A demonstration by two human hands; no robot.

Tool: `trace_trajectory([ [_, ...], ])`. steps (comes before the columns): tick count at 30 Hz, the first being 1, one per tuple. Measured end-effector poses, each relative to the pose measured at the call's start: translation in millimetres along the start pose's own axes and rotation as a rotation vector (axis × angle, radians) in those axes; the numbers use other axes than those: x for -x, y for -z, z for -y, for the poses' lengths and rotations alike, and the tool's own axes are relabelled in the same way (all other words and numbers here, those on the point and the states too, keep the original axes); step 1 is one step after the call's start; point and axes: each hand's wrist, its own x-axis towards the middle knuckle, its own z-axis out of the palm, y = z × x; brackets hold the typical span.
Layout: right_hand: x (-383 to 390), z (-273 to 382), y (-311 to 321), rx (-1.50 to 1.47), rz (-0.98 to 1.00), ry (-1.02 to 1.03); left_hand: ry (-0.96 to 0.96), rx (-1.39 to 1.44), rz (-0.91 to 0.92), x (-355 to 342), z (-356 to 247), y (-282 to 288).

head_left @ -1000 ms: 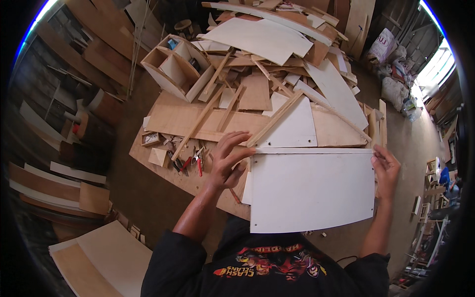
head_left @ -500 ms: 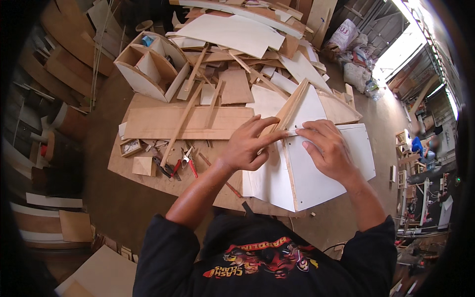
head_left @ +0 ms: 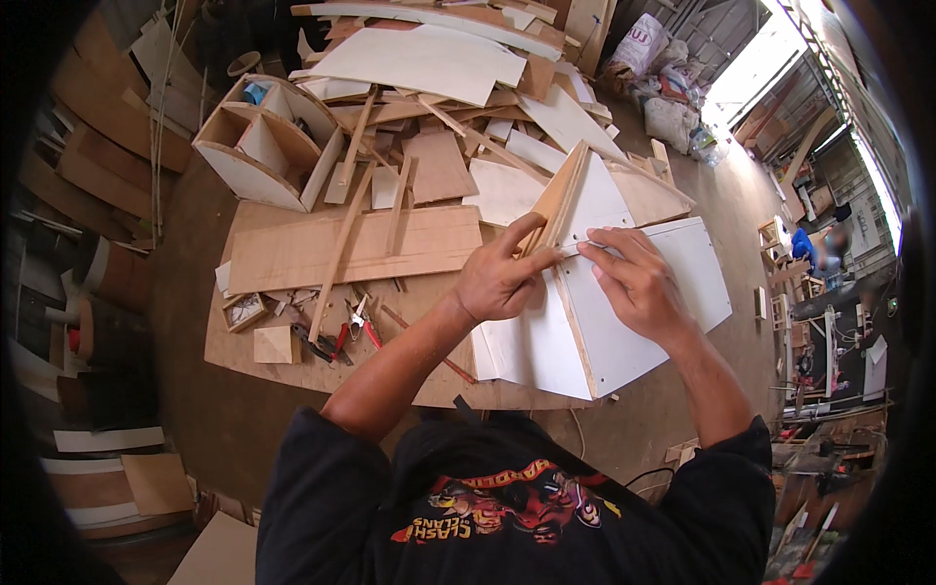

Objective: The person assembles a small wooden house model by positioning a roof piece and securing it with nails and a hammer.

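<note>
A white-faced wooden assembly of angled panels with raw wood edges stands at the table's near right. Small dark holes or screw heads dot its face. My left hand is bent round its upright raw edge, beside a tan wooden piece that slopes up and away. Across the seam, my right hand has its fingertips drawn together close to the left fingers, beside a dark dot. Whatever is between those fingertips is too small to make out. Left of my forearm lie red-handled pliers and a wood block.
Behind the hands rises a heap of board offcuts. A long plank with thin sticks over it lies at left. A partitioned white box stands at the back left. Sacks sit on the floor at the far right.
The view has shifted, so the table and assembly appear a little farther left. My left fingers are more curled in, and my right hand stays at the same seam.
</note>
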Motion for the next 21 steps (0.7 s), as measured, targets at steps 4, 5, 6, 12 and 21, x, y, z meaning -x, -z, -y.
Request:
trace_trajectory([
  [4,2,0,-1,-0.001,-0.001,-0.040,0.095,0.081,0.137,-11,-10,20],
  [5,3,3,-1,0.000,-0.002,-0.074,0.100,0.099,0.212,-14,-10,28],
  [6,4,5,-2,0.001,0.005,-0.074,0.105,0.118,0.287,-17,-11,36],
  [12,2,27,-3,0.050,0.001,-0.173,0.226,0.185,0.296,-4,-24,53],
  [21,10,102,-26,0.124,-0.131,-0.148,0.326,0.199,0.166,63,-39,42],
])
